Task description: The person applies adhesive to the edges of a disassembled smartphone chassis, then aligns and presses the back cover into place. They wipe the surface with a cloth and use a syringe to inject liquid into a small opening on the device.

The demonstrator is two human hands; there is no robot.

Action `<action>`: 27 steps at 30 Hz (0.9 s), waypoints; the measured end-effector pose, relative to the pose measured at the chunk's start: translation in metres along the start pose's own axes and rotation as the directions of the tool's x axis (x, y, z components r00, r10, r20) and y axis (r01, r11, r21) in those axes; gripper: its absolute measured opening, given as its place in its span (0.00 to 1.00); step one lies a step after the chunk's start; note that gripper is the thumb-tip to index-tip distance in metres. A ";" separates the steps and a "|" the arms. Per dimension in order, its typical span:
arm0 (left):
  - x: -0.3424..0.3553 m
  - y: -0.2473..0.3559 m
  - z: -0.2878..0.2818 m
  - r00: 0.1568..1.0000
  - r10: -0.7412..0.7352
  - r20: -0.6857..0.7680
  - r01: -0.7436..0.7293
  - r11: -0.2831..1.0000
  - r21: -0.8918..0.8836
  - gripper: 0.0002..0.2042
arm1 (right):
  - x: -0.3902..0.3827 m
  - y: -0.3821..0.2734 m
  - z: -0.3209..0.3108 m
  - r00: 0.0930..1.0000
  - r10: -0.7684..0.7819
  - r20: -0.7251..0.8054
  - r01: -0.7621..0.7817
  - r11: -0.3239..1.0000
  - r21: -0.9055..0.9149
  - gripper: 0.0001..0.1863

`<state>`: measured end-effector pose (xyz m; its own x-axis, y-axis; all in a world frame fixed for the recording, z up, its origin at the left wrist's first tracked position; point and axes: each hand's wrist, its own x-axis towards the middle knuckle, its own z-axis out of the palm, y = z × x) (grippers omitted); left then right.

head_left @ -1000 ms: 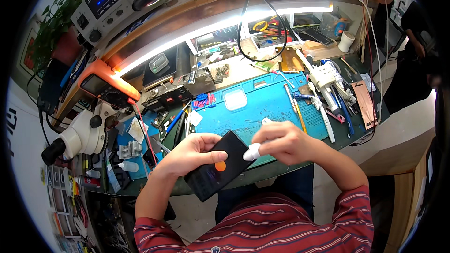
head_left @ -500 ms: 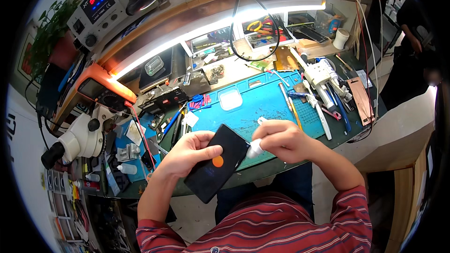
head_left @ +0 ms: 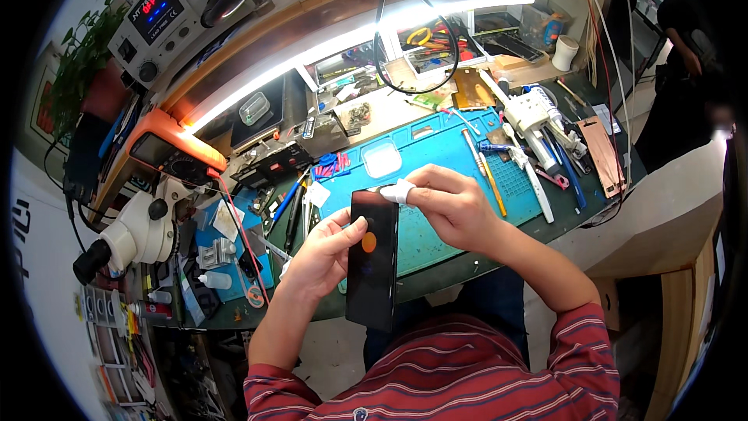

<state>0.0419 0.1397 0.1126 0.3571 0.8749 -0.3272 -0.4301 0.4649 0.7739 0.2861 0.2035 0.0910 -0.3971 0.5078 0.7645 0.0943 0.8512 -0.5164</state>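
A black smartphone (head_left: 372, 284) stands nearly upright in the picture, an orange round spot on its dark face. My left hand (head_left: 327, 253) grips it by its left edge, the thumb lying on the face near the spot. At the phone's top right corner my right hand (head_left: 448, 203) pinches a small white wad (head_left: 398, 191), perhaps tissue or cloth, which touches that corner. Fingers hide part of the wad. Beneath both hands lies a blue work mat (head_left: 425, 238).
An orange multimeter (head_left: 178, 144) and a white microscope (head_left: 140, 234) stand at the left. Tweezers and pen-like tools (head_left: 483, 171) lie right of the mat. A black cable (head_left: 379, 39) loops down over the bench. Someone in dark clothing (head_left: 678, 101) is at the far right.
The phone has turned from a slant to nearly upright. My right hand has moved up and left, bringing the white wad from the phone's right side to its top corner.
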 end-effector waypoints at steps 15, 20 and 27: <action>-0.001 -0.025 -0.004 0.998 -0.030 0.046 0.035 0.993 -0.110 0.18 | -0.013 -0.011 -0.001 0.998 0.038 -0.049 -0.034 0.996 0.078 0.22; -0.001 -0.031 -0.005 0.999 -0.004 0.041 0.012 0.982 -0.187 0.18 | -0.026 -0.020 0.005 0.999 -0.040 0.008 0.040 0.999 0.029 0.21; -0.004 -0.034 0.008 0.998 -0.033 0.046 0.042 0.981 -0.192 0.16 | -0.014 -0.016 -0.003 0.997 -0.051 -0.052 0.045 0.992 -0.114 0.19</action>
<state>0.0615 0.1189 0.0917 0.4093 0.8517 -0.3272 -0.5660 0.5183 0.6411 0.2932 0.1831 0.0899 -0.3534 0.4699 0.8089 0.1797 0.8827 -0.4342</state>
